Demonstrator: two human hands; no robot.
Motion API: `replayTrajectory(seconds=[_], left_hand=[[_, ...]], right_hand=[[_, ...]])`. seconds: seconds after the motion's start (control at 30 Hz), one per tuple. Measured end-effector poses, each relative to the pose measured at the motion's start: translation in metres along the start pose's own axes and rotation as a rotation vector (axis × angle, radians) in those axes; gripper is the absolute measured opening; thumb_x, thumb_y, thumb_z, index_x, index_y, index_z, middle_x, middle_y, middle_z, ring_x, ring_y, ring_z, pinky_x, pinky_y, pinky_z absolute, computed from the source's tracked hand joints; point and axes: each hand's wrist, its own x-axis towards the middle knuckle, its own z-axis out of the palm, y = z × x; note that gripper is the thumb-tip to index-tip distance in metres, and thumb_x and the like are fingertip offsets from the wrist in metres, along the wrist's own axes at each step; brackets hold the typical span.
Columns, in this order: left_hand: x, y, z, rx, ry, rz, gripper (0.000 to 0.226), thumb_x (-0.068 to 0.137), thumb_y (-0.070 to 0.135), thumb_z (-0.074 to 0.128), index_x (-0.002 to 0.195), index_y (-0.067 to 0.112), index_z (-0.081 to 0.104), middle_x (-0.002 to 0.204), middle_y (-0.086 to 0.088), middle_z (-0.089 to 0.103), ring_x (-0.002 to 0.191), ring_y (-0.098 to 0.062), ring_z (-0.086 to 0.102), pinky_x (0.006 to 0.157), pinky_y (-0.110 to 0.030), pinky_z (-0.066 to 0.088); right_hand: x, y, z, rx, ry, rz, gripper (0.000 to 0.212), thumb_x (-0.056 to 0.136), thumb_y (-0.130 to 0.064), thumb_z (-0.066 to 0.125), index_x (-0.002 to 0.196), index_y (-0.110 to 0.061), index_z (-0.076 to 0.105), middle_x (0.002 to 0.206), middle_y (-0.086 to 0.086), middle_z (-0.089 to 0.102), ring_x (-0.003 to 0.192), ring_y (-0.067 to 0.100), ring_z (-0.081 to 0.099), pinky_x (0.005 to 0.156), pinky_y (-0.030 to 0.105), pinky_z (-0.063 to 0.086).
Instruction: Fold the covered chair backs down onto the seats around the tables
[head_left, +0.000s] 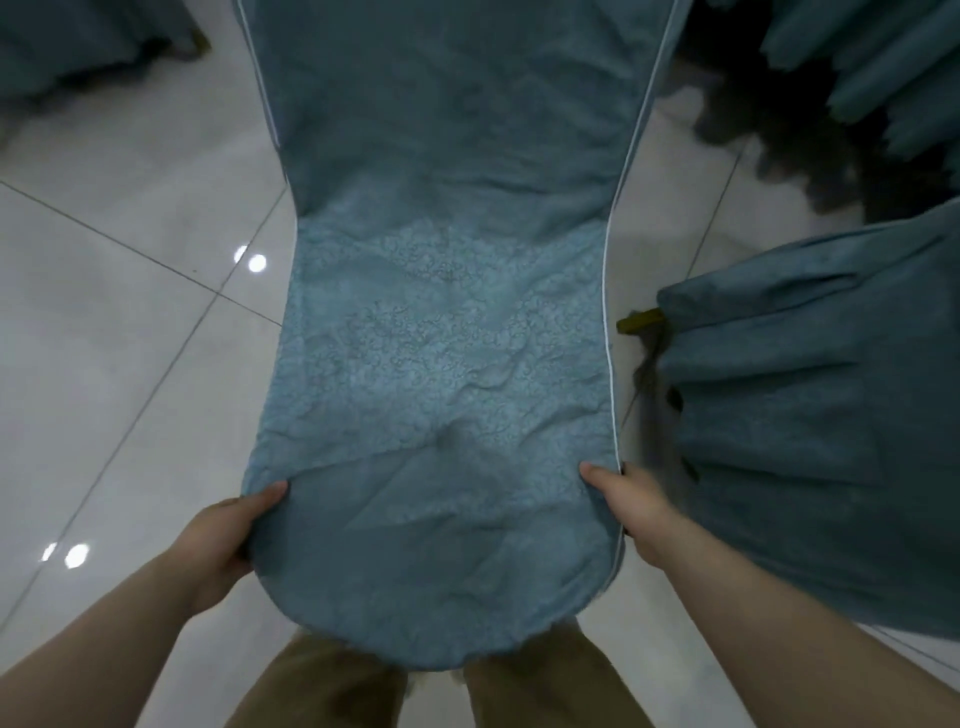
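**Item:** 1 covered chair back (447, 364), teal patterned cloth with pale piping, running through the centre from 12 to 6 o'clock above the tiled floor (130, 338).

**Hold:** left hand (223, 540) at 7 o'clock and right hand (631, 512) at 5 o'clock each grip a side edge near the rounded top, thumbs on the face.

**Handling, judged:** soft, wrinkled cover over a stiff frame. The cloth may slide, so the frame edges are best gripped through it.

**Adjacent:** 1 neighbouring covered chair (810, 441) at 3 o'clock.

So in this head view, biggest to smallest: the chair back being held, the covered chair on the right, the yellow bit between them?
1. The held chair back, largest, though nearest the camera.
2. The covered chair on the right.
3. The yellow bit, smallest.
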Motion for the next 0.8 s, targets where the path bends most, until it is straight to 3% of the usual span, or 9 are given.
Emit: replayTrajectory(seconds=[0.1, 0.23, 0.33, 0.4, 0.5, 0.6, 0.7, 0.8], left_hand=[[-0.047, 0.014, -0.002, -0.065, -0.01, 0.001, 0.035, 0.087, 0.029, 0.062, 0.113, 0.004, 0.06, 0.111, -0.01, 0.066, 0.096, -0.024, 0.061, 0.085, -0.038, 0.045], [-0.101, 0.035, 0.003, -0.089, -0.032, 0.015, 0.035, 0.086, 0.039, 0.062, 0.106, 0.011, 0.061, 0.103, -0.004, 0.067, 0.086, -0.016, 0.062, 0.076, -0.033, 0.046], [-0.129, 0.056, 0.007, -0.08, -0.024, 0.005, 0.043, 0.085, 0.042, 0.063, 0.113, 0.01, 0.058, 0.108, -0.006, 0.065, 0.087, -0.021, 0.062, 0.071, -0.036, 0.047], [-0.146, 0.072, 0.01, -0.078, -0.037, -0.003, 0.05, 0.085, 0.042, 0.063, 0.122, 0.009, 0.055, 0.117, -0.009, 0.063, 0.098, -0.026, 0.061, 0.077, -0.04, 0.047], [-0.166, 0.095, 0.014, -0.047, -0.022, -0.01, 0.057, 0.085, 0.044, 0.063, 0.129, 0.01, 0.051, 0.123, -0.01, 0.061, 0.109, -0.029, 0.059, 0.087, -0.045, 0.047], [-0.186, 0.115, 0.02, -0.001, -0.001, 0.006, 0.056, 0.084, 0.044, 0.064, 0.126, 0.009, 0.051, 0.118, -0.01, 0.062, 0.1, -0.029, 0.06, 0.08, -0.044, 0.047], [-0.205, 0.134, 0.027, 0.039, 0.014, 0.012, 0.053, 0.085, 0.043, 0.065, 0.121, 0.007, 0.051, 0.11, -0.012, 0.062, 0.092, -0.03, 0.06, 0.078, -0.044, 0.047], [-0.223, 0.148, 0.035, 0.055, -0.005, -0.024, 0.051, 0.084, 0.044, 0.065, 0.117, 0.007, 0.052, 0.108, -0.013, 0.062, 0.089, -0.03, 0.061, 0.077, -0.044, 0.048]], right_hand=[[-0.044, -0.021, -0.019, -0.035, -0.004, -0.053, 0.037, 0.085, -0.022, 0.07, 0.115, -0.002, 0.063, 0.11, 0.014, 0.067, 0.098, 0.03, 0.065, 0.091, 0.043, 0.052], [-0.091, -0.044, -0.041, -0.079, 0.068, -0.141, 0.032, 0.085, -0.027, 0.069, 0.111, -0.009, 0.064, 0.112, 0.012, 0.067, 0.1, 0.029, 0.064, 0.093, 0.047, 0.05], [-0.121, -0.055, -0.054, -0.197, 0.121, -0.264, 0.038, 0.087, -0.028, 0.064, 0.121, -0.013, 0.057, 0.118, 0.008, 0.064, 0.103, 0.024, 0.061, 0.091, 0.038, 0.049], [-0.143, -0.059, -0.064, -0.33, 0.131, -0.43, 0.049, 0.087, -0.031, 0.064, 0.13, -0.016, 0.047, 0.127, 0.006, 0.057, 0.113, 0.023, 0.055, 0.093, 0.033, 0.044], [-0.177, -0.062, -0.075, -0.637, 0.108, -0.603, 0.078, 0.087, -0.049, 0.057, 0.15, -0.019, 0.022, 0.158, 0.004, 0.018, 0.145, 0.02, 0.015, 0.117, 0.038, 0.019], [-0.21, -0.069, -0.091, -0.957, 0.02, -0.781, 0.093, 0.077, -0.077, 0.035, 0.151, -0.031, 0.004, 0.156, -0.012, -0.011, 0.144, 0.01, -0.016, 0.118, 0.037, -0.006], [-0.238, -0.083, -0.103, -1.264, -0.116, -0.917, 0.107, 0.063, -0.091, 0.023, 0.15, -0.036, -0.005, 0.153, -0.015, -0.019, 0.14, 0.009, -0.027, 0.113, 0.041, -0.018], [-0.252, -0.103, -0.108, -1.425, -0.074, -1.046, 0.094, 0.082, -0.066, 0.048, 0.15, -0.033, -0.006, 0.157, -0.008, -0.015, 0.144, 0.014, -0.02, 0.11, 0.041, -0.022]])
